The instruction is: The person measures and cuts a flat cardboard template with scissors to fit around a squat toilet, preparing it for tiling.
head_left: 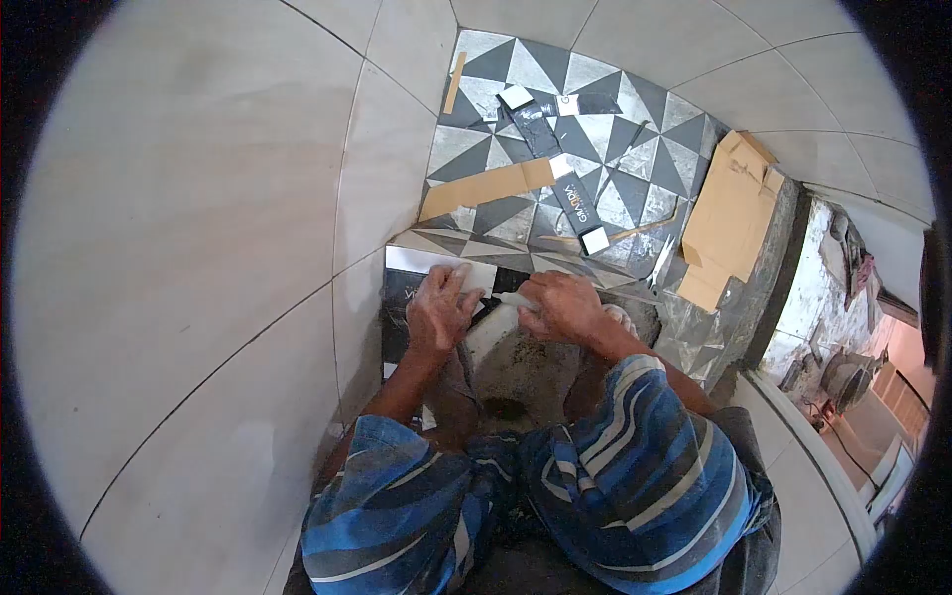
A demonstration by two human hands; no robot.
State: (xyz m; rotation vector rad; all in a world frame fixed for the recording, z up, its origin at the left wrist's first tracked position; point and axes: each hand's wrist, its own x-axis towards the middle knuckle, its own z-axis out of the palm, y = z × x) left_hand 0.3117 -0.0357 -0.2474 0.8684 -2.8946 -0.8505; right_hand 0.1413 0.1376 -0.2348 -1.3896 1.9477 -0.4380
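My left hand [439, 309] presses down on a piece of black and white printed cardboard [407, 260] beside the left wall, its fingers bent over the white part. Just to its right, my right hand [562, 305] is closed around a small whitish tool [514, 298], whose tip points left toward the cardboard. The tool is mostly hidden in the fist, and its kind cannot be made out. Under both hands lies a rough grey cement surface [516, 362].
Beyond a patterned step are triangle-patterned tiles [486, 149] with black cardboard strips [575, 203], a brown strip [486, 188] and scissors [661, 263]. A brown cardboard sheet [732, 213] lies at the right. Large beige wall tiles [198, 198] rise at the left.
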